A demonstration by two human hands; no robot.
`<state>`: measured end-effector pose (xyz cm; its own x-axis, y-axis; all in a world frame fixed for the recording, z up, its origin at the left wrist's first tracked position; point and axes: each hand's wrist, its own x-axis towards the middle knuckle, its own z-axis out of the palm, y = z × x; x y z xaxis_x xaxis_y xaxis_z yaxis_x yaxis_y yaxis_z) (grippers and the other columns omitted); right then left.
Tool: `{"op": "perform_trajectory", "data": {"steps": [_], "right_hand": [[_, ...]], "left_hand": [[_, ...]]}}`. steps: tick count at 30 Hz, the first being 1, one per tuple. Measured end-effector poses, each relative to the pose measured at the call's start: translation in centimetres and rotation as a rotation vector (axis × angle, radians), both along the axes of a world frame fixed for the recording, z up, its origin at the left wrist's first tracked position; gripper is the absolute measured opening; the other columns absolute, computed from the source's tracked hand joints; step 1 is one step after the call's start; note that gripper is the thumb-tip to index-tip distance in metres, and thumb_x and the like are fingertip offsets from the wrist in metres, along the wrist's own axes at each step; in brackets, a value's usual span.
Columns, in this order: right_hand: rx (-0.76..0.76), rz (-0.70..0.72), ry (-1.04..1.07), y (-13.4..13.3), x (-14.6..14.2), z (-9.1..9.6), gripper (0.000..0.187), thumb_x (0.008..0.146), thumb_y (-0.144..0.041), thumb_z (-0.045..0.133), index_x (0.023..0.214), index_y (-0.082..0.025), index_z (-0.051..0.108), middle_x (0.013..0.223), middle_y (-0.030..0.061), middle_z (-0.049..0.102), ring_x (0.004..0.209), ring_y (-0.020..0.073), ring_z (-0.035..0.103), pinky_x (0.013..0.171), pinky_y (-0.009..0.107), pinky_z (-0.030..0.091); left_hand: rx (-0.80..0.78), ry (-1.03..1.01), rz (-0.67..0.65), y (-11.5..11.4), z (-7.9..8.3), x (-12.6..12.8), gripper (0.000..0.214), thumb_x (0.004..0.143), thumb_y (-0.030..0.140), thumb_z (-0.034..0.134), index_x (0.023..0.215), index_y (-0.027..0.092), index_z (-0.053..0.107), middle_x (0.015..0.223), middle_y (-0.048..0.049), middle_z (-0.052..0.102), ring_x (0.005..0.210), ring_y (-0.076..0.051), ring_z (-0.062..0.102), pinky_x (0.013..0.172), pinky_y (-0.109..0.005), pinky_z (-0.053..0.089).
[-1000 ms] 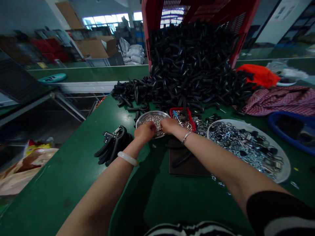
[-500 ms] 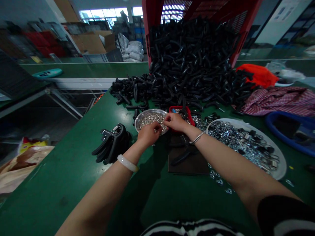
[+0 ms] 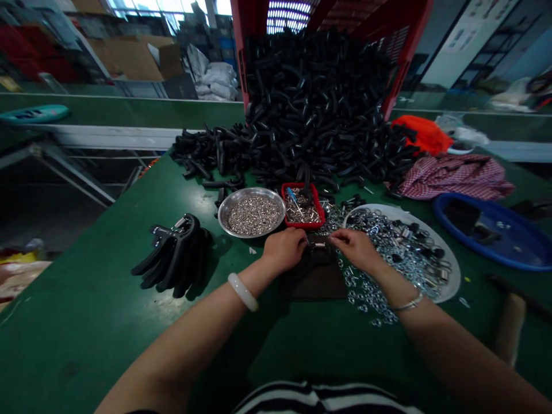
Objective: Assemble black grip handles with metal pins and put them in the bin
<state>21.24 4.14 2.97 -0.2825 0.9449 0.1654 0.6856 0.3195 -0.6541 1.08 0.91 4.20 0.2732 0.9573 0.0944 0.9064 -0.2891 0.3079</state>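
My left hand (image 3: 284, 250) is closed in a pinch at the left end of a coil spring (image 3: 319, 245). The spring lies in a black handle piece, dark and hard to make out, on the dark board (image 3: 319, 282). On the spring's other side my right hand (image 3: 356, 247) pinches with thumb and forefinger. Whatever is in either hand is too small to tell. Just beyond the hands stand a steel bowl (image 3: 222, 214) of small metal pieces and a red basket (image 3: 321, 214) of metal pins, with a blue-handled screwdriver (image 3: 292, 195) in it.
Black sprung hand grips (image 3: 172, 253) are stacked at left. A white tray (image 3: 451, 282) of rings and hardware stands at right, loose nuts (image 3: 362, 299) beside it. Black handles (image 3: 319, 115) spill from a red crate (image 3: 414, 63). A blue tray (image 3: 517, 241) and a hammer (image 3: 511, 322) lie far right.
Both hands have left the steel bowl and come nearer, to the spring on the dark board. My right hand has also moved to the right. The view has shifted rightward.
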Motion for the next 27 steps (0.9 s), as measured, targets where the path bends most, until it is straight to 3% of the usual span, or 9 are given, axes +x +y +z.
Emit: {"op": "perform_trajectory", "data": {"steps": [10, 18, 27], "right_hand": [[0.045, -0.054, 0.107, -0.7, 0.1, -1.6, 0.017, 0.073, -0.026, 0.056, 0.084, -0.019, 0.068, 0.083, 0.0029, 0.069, 0.077, 0.0172, 0.063, 0.071, 0.031, 0.047], [-0.045, -0.063, 0.206, -0.7, 0.2, -1.3, 0.020, 0.071, -0.029, 0.060, 0.084, -0.017, 0.068, 0.077, 0.0028, 0.069, 0.069, 0.0161, 0.062, 0.063, 0.029, 0.048], [0.050, -0.052, 0.096, -0.7, 0.1, -1.5, 0.019, 0.074, -0.026, 0.056, 0.088, -0.019, 0.068, 0.083, 0.0024, 0.069, 0.075, 0.0165, 0.063, 0.069, 0.030, 0.048]], "left_hand": [[0.011, 0.006, 0.011, -0.1, -0.4, 0.0, 0.017, 0.084, 0.032, 0.044, 0.093, 0.023, 0.057, 0.094, -0.0018, 0.060, 0.082, -0.017, 0.058, 0.062, -0.025, 0.041], [0.032, -0.005, 0.019, -0.1, -0.6, 0.1, 0.017, 0.084, 0.031, 0.044, 0.091, 0.022, 0.056, 0.093, -0.0023, 0.061, 0.080, -0.016, 0.058, 0.059, -0.025, 0.038], [0.038, -0.003, 0.019, -0.2, -0.7, 0.1, 0.017, 0.084, 0.031, 0.043, 0.093, 0.023, 0.056, 0.093, -0.0019, 0.060, 0.080, -0.016, 0.058, 0.059, -0.025, 0.039]]}}
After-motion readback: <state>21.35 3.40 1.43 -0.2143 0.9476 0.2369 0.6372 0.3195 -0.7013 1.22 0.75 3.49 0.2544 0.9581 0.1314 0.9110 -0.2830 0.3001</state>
